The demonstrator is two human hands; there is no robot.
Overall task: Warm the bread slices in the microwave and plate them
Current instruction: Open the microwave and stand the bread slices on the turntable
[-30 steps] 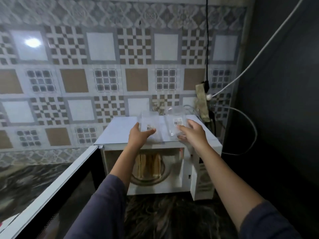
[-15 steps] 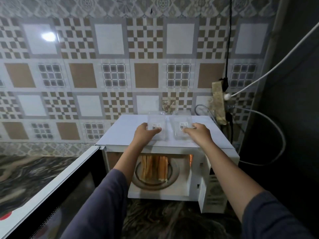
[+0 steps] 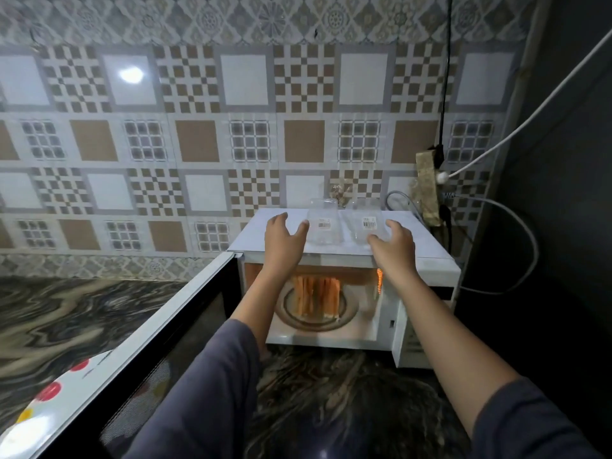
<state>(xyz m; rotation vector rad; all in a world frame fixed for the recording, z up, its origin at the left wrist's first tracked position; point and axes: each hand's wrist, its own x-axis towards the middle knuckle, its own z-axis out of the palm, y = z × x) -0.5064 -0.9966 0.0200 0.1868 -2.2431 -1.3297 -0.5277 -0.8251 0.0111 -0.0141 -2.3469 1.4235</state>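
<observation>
Over the microwave [image 3: 427, 246] top, hovered with left hand [image 3: 283, 241] and right hand [image 3: 394, 248] both spread and gripping nothing, just beside two clear tubs [image 3: 323, 231], probably light enough to be swept off by a careless brush, with bread slices [image 3: 316, 298] upright on the turntable [image 3: 291, 319] inside, door [image 3: 149, 359] wide open.

Left hand [image 3: 284, 241] and right hand [image 3: 394, 248] reach forward side by side, fingers loosely spread.

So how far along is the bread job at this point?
Done: bread slices stand on the turntable inside the microwave, door open. In hand: nothing held; left hand and right hand hover open at two clear tubs on top. Left: plating; whether warming has run, I cannot tell.
</observation>
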